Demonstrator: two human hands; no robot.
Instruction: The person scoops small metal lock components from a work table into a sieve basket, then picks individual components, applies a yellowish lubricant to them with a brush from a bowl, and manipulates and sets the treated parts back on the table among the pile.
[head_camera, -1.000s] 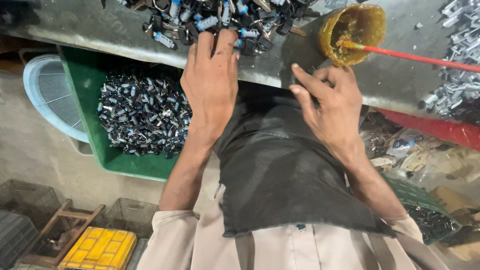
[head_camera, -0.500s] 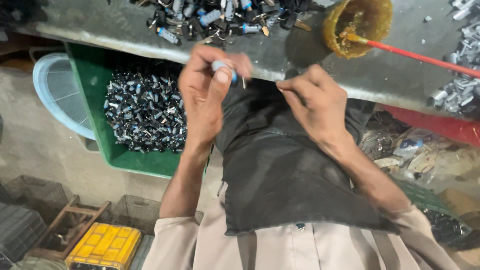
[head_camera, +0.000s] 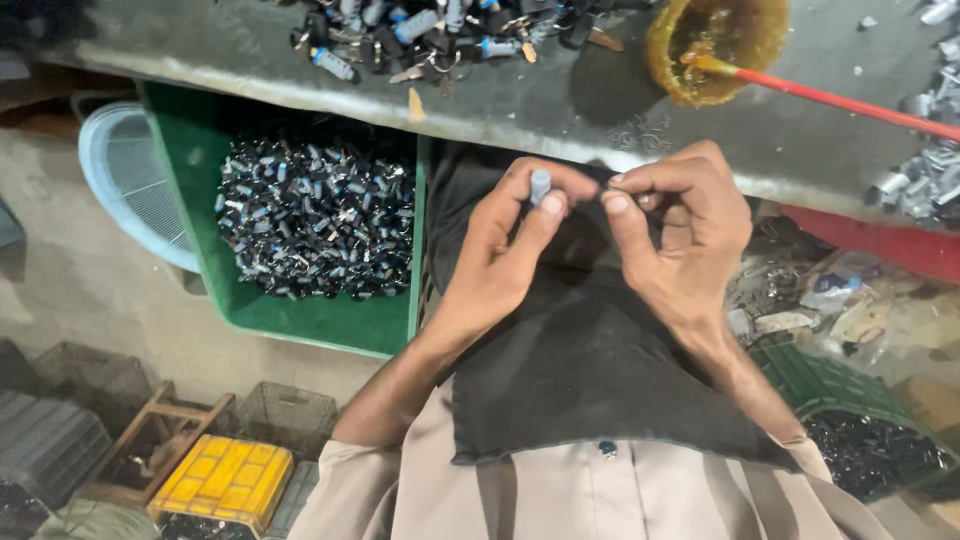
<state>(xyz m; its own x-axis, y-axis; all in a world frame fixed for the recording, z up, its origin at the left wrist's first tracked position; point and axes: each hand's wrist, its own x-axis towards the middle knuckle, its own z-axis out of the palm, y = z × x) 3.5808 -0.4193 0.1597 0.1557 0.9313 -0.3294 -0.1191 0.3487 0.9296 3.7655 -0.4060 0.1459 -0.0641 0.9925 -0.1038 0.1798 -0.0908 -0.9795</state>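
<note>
Landmark: grey bench (head_camera: 560, 105) across the top of the view.

Left hand (head_camera: 505, 250) sits just below the bench edge, over the black apron (head_camera: 580, 370). Thumb and forefinger are pinched on a small grey cylinder part (head_camera: 540, 186), held upright at the fingertips. Other fingers are curled in.

Right hand (head_camera: 680, 235) is just beside the left, also below the bench edge. Thumb and forefinger tips are pressed together right next to the part; something small and dark sits between them, too tiny to identify. Remaining fingers are folded. The two hands' fingertips nearly touch.

On the bench, above the left hand: a pile of similar small parts (head_camera: 440, 35), dark and blue-grey. Above the right hand: an amber bowl (head_camera: 715, 45) with a red-handled brush (head_camera: 830, 97) resting in it, handle running toward the bench's right end. More metal bits (head_camera: 920, 175) at that end.

Below the bench, left of the hands: a green bin (head_camera: 300, 320) full of small dark parts, with a pale blue basket (head_camera: 130, 180) just beyond it. Yellow tray (head_camera: 220, 480) on the floor lower down.
</note>
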